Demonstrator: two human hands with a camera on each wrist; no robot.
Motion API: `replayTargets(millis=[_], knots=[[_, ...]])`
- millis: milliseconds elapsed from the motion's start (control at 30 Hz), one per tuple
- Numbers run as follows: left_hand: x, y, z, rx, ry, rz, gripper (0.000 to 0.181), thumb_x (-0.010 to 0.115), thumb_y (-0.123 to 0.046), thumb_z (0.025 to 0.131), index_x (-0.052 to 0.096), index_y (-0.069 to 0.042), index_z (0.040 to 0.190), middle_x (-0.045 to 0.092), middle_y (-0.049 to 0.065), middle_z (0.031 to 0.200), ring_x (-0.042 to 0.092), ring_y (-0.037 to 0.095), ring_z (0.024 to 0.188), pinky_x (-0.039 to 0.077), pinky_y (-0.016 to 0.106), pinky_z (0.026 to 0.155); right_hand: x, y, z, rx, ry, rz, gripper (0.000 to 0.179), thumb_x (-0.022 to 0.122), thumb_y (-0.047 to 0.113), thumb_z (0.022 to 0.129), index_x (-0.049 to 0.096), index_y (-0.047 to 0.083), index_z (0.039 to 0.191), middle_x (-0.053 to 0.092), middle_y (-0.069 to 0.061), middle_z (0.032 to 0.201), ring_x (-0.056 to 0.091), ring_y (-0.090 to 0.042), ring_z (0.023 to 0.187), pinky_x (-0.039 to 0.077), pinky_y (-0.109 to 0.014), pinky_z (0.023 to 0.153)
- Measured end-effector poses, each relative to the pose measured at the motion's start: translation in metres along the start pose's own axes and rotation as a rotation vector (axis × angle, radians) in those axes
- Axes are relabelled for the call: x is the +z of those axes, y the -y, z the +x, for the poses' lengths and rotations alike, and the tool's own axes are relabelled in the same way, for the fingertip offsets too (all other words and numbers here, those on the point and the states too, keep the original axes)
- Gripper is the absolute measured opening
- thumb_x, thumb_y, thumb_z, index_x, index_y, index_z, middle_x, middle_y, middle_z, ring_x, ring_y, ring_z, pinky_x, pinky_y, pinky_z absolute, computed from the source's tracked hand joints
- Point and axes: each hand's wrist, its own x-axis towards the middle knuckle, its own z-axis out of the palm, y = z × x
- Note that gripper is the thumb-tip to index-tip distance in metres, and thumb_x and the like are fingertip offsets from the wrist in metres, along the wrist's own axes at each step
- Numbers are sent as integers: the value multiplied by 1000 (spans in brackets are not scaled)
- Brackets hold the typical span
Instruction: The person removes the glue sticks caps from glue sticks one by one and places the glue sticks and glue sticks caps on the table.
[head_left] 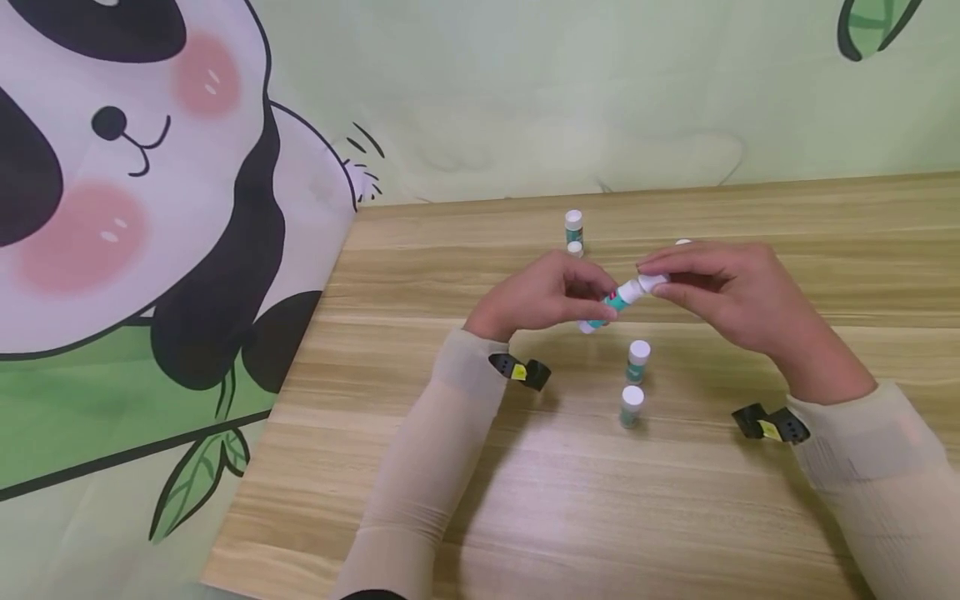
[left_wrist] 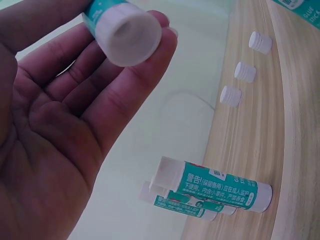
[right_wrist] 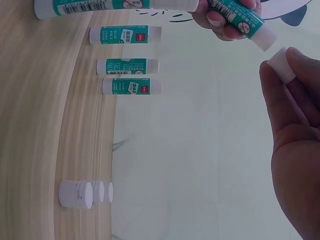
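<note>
My left hand (head_left: 551, 292) holds a glue stick (head_left: 617, 305) with a teal label, tilted with its upper end toward the right hand. In the left wrist view the open white end of that glue stick (left_wrist: 129, 37) faces the camera. My right hand (head_left: 735, 292) pinches a small white cap (right_wrist: 282, 65) between thumb and fingertips. In the right wrist view the cap sits just off the end of the held glue stick (right_wrist: 240, 20), a narrow gap between them. Both hands are raised over the wooden table (head_left: 525, 500).
Two glue sticks (head_left: 639, 360) stand upright in front of the hands, and more (head_left: 573, 229) stand behind the left hand. Three white caps (left_wrist: 245, 71) stand in a row on the table, mostly hidden by the right hand in the head view. A panda-print cloth (head_left: 480, 100) hangs behind.
</note>
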Motion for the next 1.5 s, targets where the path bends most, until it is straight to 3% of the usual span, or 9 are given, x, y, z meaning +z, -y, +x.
replayTargets(millis=[133, 300, 433, 600, 800, 1000, 1233, 1400, 1500], knots=[[0, 3, 0, 6, -15, -19, 15, 71, -11, 88, 71, -3, 100, 68, 4, 88, 58, 13, 73, 53, 26, 71, -1, 1, 0, 44, -9, -2, 30, 76, -6, 77, 74, 6, 104, 73, 8, 105, 66, 7, 88, 53, -10, 72], [0, 6, -1, 11, -33, -35, 17, 72, -11, 87, 70, -4, 102, 67, 4, 91, 60, 12, 75, 54, 28, 74, -2, 3, -1, 147, -4, -7, 26, 77, 0, 79, 74, 9, 104, 69, 22, 97, 66, 6, 83, 53, -10, 72], [0, 6, -1, 4, -32, -35, 16, 72, -11, 87, 69, -5, 102, 66, 4, 92, 61, 13, 76, 55, 28, 74, -1, 3, -1, 219, 3, 22, 22, 78, 4, 80, 75, 10, 101, 69, 22, 94, 67, 4, 82, 53, -10, 72], [1, 8, -1, -11, -30, -44, 18, 72, -11, 88, 67, -4, 104, 67, 5, 93, 65, 14, 82, 56, 28, 78, -2, 1, -2, 238, -8, -7, 22, 79, 6, 79, 76, 11, 100, 69, 24, 95, 66, 7, 82, 52, -9, 71], [2, 10, -3, -16, -27, -71, 19, 71, -7, 87, 65, -2, 105, 69, 8, 95, 68, 17, 88, 57, 30, 80, -3, 0, -2, 260, -10, -54, 22, 80, 9, 78, 77, 13, 100, 73, 12, 100, 64, 10, 86, 50, -7, 72], [2, 11, -4, -30, -27, -111, 20, 70, -4, 87, 64, -1, 106, 69, 12, 100, 69, 24, 94, 57, 31, 85, -5, -2, -3, 261, 8, -76, 21, 80, 10, 79, 77, 17, 99, 68, 26, 100, 61, 13, 92, 48, -4, 76], [2, 15, -5, -34, -35, -131, 23, 71, -3, 86, 61, 2, 106, 66, 18, 101, 69, 18, 92, 57, 31, 85, -6, -5, -5, 244, 56, -118, 19, 77, 10, 82, 77, 15, 100, 73, -3, 107, 57, 17, 95, 47, -3, 78], [3, 18, -6, -44, -53, -148, 22, 73, -1, 84, 59, -1, 101, 66, 15, 99, 69, 19, 90, 57, 32, 85, -7, -7, -6, 260, 86, -223, 17, 77, 16, 83, 77, 18, 99, 73, -4, 109, 52, 20, 95, 42, 0, 77], [3, 21, -7, -50, -65, -166, 22, 73, 0, 83, 59, -1, 100, 66, 15, 98, 69, 21, 90, 57, 33, 84, -7, -10, -7, 249, 95, -286, 16, 77, 18, 83, 77, 19, 99, 72, -2, 110, 55, 15, 91, 42, -2, 74]])
